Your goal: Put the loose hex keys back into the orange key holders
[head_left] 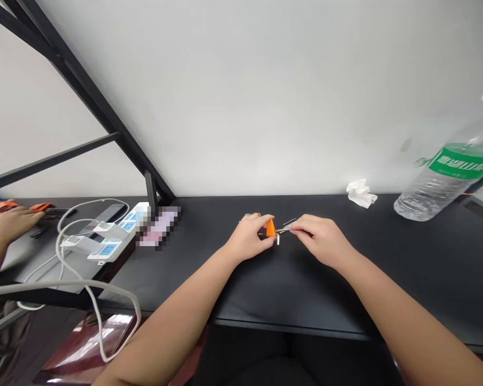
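My left hand [251, 236] is closed around a small orange binder clip [270, 228] over the middle of the black table [386, 252]. My right hand [320, 238] pinches one of the clip's silver wire handles [287, 225] between thumb and fingers. A second silver handle [278, 239] hangs down below the clip. Both hands hover just above the table top, close together.
A clear water bottle with a green label [451, 171] leans at the right. A crumpled white tissue [361, 193] lies by the wall. A white power strip [112, 236] with cables sits at the left beside a black frame post [151, 195]. Another person's hand [6, 228] rests near orange items [8, 205] at far left.
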### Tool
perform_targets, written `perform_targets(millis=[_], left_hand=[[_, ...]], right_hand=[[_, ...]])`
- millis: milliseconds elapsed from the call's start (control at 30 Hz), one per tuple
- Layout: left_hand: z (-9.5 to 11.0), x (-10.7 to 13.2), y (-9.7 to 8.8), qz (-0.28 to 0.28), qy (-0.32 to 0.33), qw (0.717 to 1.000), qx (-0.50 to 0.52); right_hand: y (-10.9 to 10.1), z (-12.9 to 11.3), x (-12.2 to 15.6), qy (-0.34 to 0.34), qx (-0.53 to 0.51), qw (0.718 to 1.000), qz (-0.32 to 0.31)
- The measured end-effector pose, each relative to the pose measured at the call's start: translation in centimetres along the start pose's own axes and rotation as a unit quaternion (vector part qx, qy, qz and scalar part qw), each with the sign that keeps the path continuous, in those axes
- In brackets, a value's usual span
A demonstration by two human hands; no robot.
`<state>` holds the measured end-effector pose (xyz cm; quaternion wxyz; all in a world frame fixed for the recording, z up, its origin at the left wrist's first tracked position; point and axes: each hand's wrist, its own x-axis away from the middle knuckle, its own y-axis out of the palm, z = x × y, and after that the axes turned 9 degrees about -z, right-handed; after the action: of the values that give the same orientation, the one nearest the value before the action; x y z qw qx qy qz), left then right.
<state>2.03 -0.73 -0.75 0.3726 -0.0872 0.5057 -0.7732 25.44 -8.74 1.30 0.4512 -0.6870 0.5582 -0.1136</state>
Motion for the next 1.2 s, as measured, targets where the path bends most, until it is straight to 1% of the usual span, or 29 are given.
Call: perform_targets(millis=[100, 167, 233, 367, 500, 600, 667, 700, 733, 767, 800, 833, 900, 967, 1033, 1200], left_hand=[[0.0, 0.0, 0.1, -0.003, 0.000, 1.000, 0.001], [0.0, 0.1, 0.2, -0.010, 0.008, 1.000, -0.018], [0.0, 0.0, 0.2, -0.011, 0.017, 0.999, -0.037], [0.1, 0.0, 0.3, -0.002, 0.031, 0.998, -0.057], [0.8, 0.0, 0.1, -0.017, 0.043, 0.997, -0.068], [1.5, -0.1, 0.0, -0.035, 0.053, 0.996, -0.068], [1.7, -0.1, -0.1, -0.039, 0.053, 0.995, -0.071], [1.6, -0.1, -0.1, -0.034, 0.048, 0.996, -0.073], [1.5, -0.1, -0.2, -0.029, 0.043, 0.996, -0.075], [1.3, -0.1, -0.2, -0.022, 0.037, 0.996, -0.076], [1.1, -0.1, -0.3, -0.017, 0.030, 0.997, -0.075], [0.8, -0.1, -0.4, -0.013, 0.023, 0.997, -0.073], [0.5, -0.1, -0.6, -0.011, 0.010, 0.998, -0.065], [0.3, -0.1, -0.8, -0.011, 0.000, 0.998, -0.057], [0.2, -0.1, -0.9, -0.013, -0.004, 0.998, -0.054], [0.4, -0.1, -1.1, -0.026, -0.003, 0.999, -0.044]], right_hand=[[0.1, 0.0, 0.0, -0.002, 0.005, 0.999, -0.033], [0.3, -0.3, -0.1, -0.005, 0.008, 0.998, -0.059], [0.7, -0.5, -0.3, 0.001, 0.000, 0.998, -0.067], [1.6, -0.7, -0.5, 0.055, -0.079, 0.994, -0.056], [3.0, -0.3, -0.6, 0.081, -0.152, 0.982, -0.072], [3.9, 0.1, -0.8, 0.105, -0.213, 0.967, -0.089], [4.1, 0.7, -0.9, 0.116, -0.258, 0.954, -0.102], [4.0, 1.1, -1.0, 0.119, -0.258, 0.954, -0.098], [3.8, 1.6, -1.1, 0.122, -0.235, 0.960, -0.086], [3.5, 2.2, -1.1, 0.127, -0.190, 0.971, -0.069], [3.2, 2.8, -1.1, 0.129, -0.120, 0.983, -0.050], [2.8, 3.5, -1.0, 0.129, -0.047, 0.989, -0.045], [2.3, 4.6, -0.9, 0.131, 0.042, 0.988, -0.069], [2.1, 5.3, -0.7, 0.136, 0.083, 0.983, -0.095], [2.1, 5.4, -0.6, 0.144, 0.106, 0.978, -0.111], [2.1, 4.4, -0.6, 0.157, 0.150, 0.968, -0.129]])
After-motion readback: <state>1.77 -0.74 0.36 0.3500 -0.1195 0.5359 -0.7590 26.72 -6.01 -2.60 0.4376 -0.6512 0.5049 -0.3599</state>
